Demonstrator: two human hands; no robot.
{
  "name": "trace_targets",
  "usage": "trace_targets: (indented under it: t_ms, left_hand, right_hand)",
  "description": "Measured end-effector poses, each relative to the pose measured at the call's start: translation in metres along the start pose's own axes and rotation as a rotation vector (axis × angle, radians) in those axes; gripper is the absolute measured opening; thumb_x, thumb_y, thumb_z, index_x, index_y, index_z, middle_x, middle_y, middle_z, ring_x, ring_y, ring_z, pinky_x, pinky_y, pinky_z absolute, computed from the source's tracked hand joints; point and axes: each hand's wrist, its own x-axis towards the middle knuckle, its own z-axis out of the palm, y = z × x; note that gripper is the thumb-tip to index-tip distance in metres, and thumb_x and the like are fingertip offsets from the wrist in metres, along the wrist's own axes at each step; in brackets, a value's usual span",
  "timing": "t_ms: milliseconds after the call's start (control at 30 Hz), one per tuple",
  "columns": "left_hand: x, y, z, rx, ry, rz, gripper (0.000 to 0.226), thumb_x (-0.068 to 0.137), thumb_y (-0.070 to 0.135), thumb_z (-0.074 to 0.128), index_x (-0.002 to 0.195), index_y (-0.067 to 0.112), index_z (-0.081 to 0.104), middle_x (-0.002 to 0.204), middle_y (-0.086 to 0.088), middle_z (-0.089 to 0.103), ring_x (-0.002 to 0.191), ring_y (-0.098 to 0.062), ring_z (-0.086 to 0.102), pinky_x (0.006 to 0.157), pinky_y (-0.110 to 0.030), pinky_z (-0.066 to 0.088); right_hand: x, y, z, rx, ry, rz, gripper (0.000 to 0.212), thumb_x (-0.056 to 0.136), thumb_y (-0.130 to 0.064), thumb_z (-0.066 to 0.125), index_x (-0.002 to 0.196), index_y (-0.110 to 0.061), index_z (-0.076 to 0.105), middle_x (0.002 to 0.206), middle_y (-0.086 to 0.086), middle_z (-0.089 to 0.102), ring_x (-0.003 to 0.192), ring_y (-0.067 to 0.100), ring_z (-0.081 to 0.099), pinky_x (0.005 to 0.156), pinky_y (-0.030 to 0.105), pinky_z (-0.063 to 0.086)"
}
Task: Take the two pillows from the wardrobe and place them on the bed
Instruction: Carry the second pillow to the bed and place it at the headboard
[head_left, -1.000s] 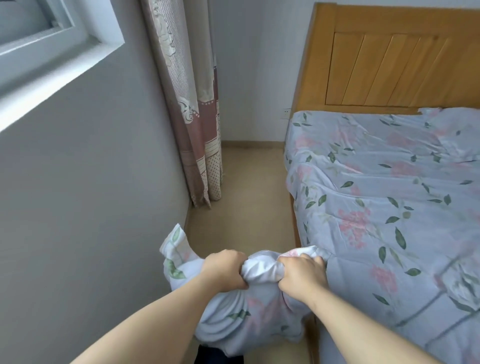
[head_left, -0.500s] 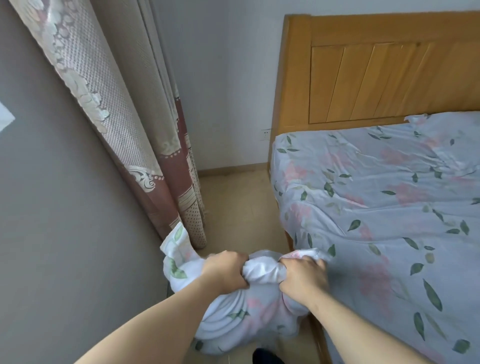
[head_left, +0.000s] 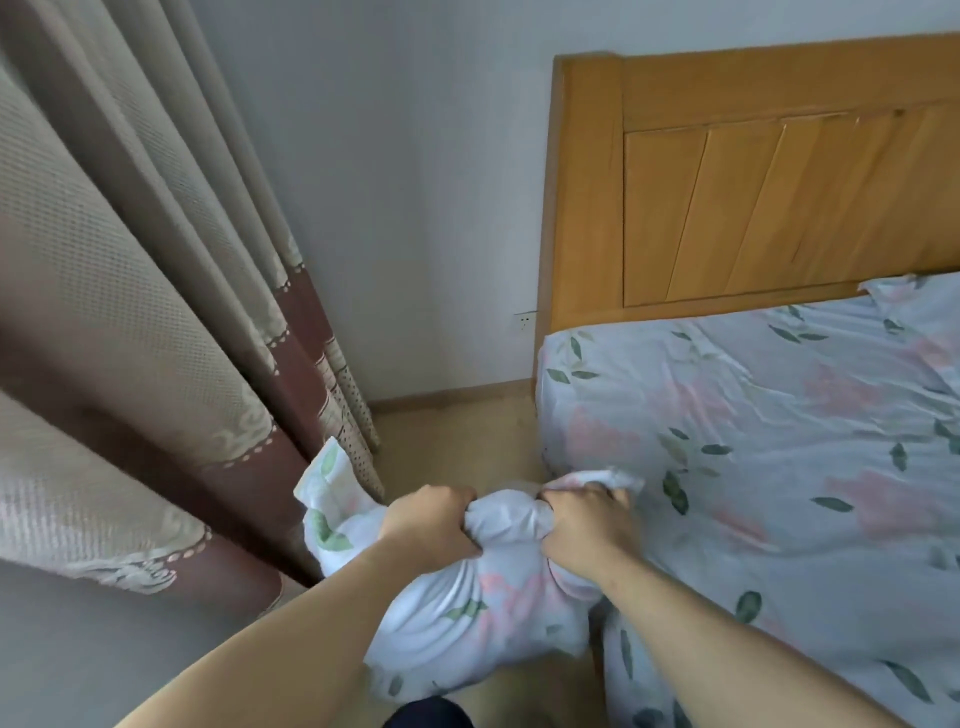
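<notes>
change: headboard nearer than a second ago, I walk up the bedside | left grip and right grip both clenched on pillow top edge | pillow hangs just beside bed, not yet laid

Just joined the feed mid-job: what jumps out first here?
The left hand and right hand both grip a bunched floral pillow at bottom centre, held over the floor beside the bed. The bed, with matching floral sheet and wooden headboard, fills the right; a beige and maroon curtain hangs at left.
</notes>
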Motion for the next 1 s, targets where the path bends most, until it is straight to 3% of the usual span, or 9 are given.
trace_targets:
  t_ms: [100,267,400,567,700,800,867,933,1000]
  left_hand:
    - [0.043,0.006,-0.023,-0.043,0.045,-0.024,0.029,0.068,0.031,0.068,0.090,0.014,0.061,0.095,-0.005,0.069,0.092,-0.027,0.063,0.063,-0.027,0.039]
    - [0.125,0.025,-0.077,-0.205,0.137,-0.001,0.017,0.068,0.026,0.065,0.075,0.012,0.058,0.088,-0.009,0.069,0.083,-0.030,0.063,0.059,-0.025,0.037]
    - [0.169,0.032,-0.120,-0.324,0.130,0.024,0.019,0.067,0.019,0.066,0.058,0.018,0.049,0.080,-0.011,0.069,0.082,-0.032,0.064,0.056,-0.024,0.036]
    - [0.214,0.050,-0.170,-0.412,0.081,0.074,0.026,0.061,0.015,0.073,0.050,0.020,0.050,0.060,-0.003,0.056,0.063,-0.022,0.049,0.043,-0.023,0.031]
    - [0.233,0.073,-0.200,-0.529,0.072,0.069,0.012,0.055,0.012,0.073,0.056,0.014,0.061,0.059,-0.002,0.057,0.055,-0.019,0.050,0.051,-0.023,0.038]
    - [0.241,0.089,-0.227,-0.708,0.076,0.041,0.018,0.054,0.005,0.073,0.071,0.001,0.069,0.072,-0.012,0.067,0.067,-0.026,0.060,0.061,-0.031,0.048]
    - [0.243,0.098,-0.246,-0.827,0.086,0.022,0.026,0.051,0.002,0.073,0.077,0.001,0.071,0.083,-0.017,0.072,0.076,-0.030,0.067,0.070,-0.035,0.054]
    - [0.240,0.105,-0.265,-0.920,0.090,0.030,0.033,0.050,0.002,0.075,0.083,0.003,0.071,0.085,-0.016,0.073,0.076,-0.029,0.068,0.068,-0.034,0.056]
    - [0.234,0.114,-0.280,-1.041,0.072,0.059,0.035,0.057,-0.002,0.073,0.092,0.002,0.070,0.084,-0.014,0.073,0.074,-0.030,0.068,0.066,-0.030,0.054]
  right_hand:
    - [0.041,0.006,-0.022,-0.003,0.041,0.032,0.034,0.079,-0.022,0.050,0.111,-0.032,0.059,0.118,-0.003,0.063,0.118,0.025,0.046,0.096,0.037,0.029]
    - [0.118,0.026,-0.073,0.264,0.222,0.205,0.033,0.081,-0.024,0.056,0.112,-0.034,0.060,0.130,-0.005,0.056,0.127,0.027,0.037,0.097,0.034,0.033]
    - [0.168,0.030,-0.104,0.434,0.385,0.177,0.035,0.080,-0.018,0.060,0.115,-0.023,0.062,0.123,0.002,0.061,0.120,0.029,0.046,0.094,0.031,0.038]
    - [0.210,0.026,-0.133,0.805,0.619,0.335,0.065,0.080,-0.005,0.059,0.138,-0.019,0.033,0.140,0.008,0.040,0.128,0.029,0.039,0.103,0.045,0.040]
    - [0.224,0.037,-0.156,0.933,0.723,0.345,0.066,0.081,-0.011,0.062,0.138,-0.023,0.031,0.144,0.002,0.032,0.129,0.020,0.035,0.096,0.030,0.039]
    - [0.226,0.052,-0.171,0.977,0.671,0.357,0.059,0.087,-0.012,0.057,0.139,-0.021,0.031,0.144,0.001,0.031,0.115,0.010,0.038,0.086,0.022,0.033]
    - [0.224,0.065,-0.173,1.016,0.579,0.371,0.058,0.090,-0.017,0.054,0.142,-0.021,0.028,0.147,0.001,0.030,0.120,0.013,0.039,0.090,0.022,0.033]
    - [0.223,0.076,-0.174,1.053,0.514,0.399,0.058,0.091,-0.021,0.053,0.143,-0.019,0.028,0.148,0.003,0.031,0.128,0.019,0.039,0.094,0.024,0.033]
    - [0.226,0.085,-0.174,1.068,0.443,0.428,0.051,0.093,-0.021,0.050,0.140,-0.015,0.033,0.138,0.004,0.043,0.114,0.018,0.048,0.087,0.021,0.036]
